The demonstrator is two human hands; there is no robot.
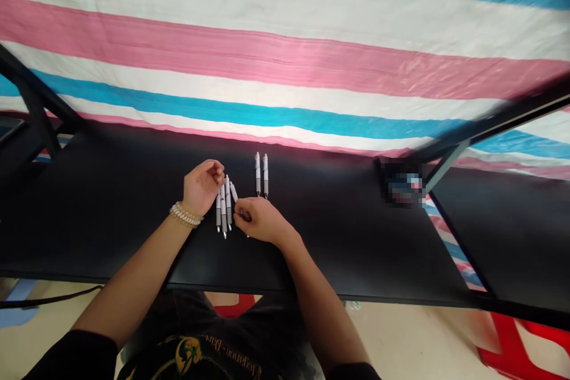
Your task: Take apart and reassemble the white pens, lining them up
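Note:
Several white pens with grey grips (224, 211) lie side by side on the black table, tips toward me. My left hand (203, 184) is at the upper left of this group, its fingers curled beside the pens' tops; what they hold, if anything, is hidden. My right hand (258, 218) is closed at the group's right side, its fingers on a slanted white pen (234, 191), which they partly cover. Farther up, two more pens (262, 174) lie parallel, a small gap between them, just beyond my right hand.
The black table (347, 237) stands against a striped sheet (267, 59). A blurred dark object (403, 185) sits at the table's right back, by a metal frame bar (445, 166). Red stools (512, 347) are on the floor.

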